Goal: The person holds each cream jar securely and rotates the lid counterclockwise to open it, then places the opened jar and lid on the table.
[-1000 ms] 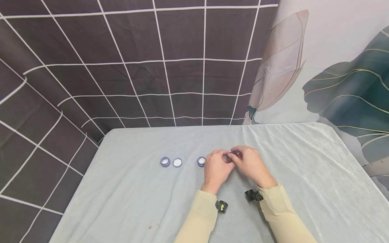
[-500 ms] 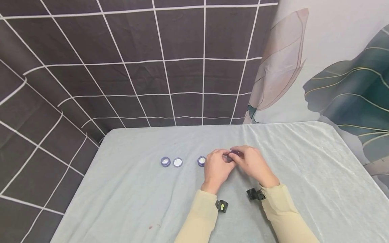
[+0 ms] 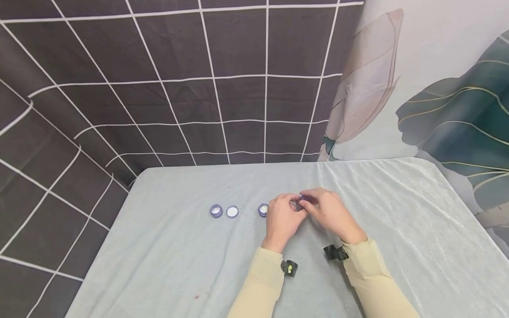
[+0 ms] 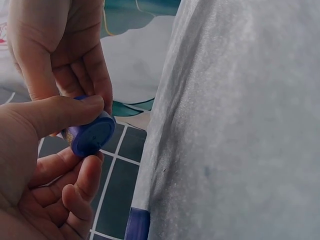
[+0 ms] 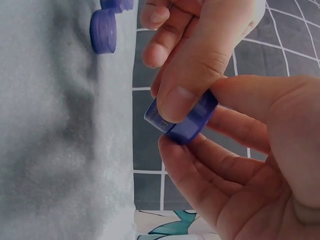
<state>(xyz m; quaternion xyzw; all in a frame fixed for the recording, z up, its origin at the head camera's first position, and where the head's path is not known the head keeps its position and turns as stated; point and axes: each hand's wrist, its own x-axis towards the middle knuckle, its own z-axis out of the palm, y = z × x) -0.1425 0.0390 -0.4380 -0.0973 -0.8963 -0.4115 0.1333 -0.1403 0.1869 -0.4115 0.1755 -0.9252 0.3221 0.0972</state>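
Smooth, semi-translucent plastic with a soft sheen is seen on the gripped purple container (image 5: 195,122). The same purple plastic is repeated in the round jar (image 3: 216,211), the shallow disc (image 3: 232,212) and the partly covered jar (image 3: 262,210). The table is covered by a pale, velvety cloth (image 3: 167,256), creased and lightly shiny. Matt, wrinkled fabric is shown by the gridded backdrop (image 3: 240,100), and soft matt cloth by the beige sleeves (image 3: 258,278).
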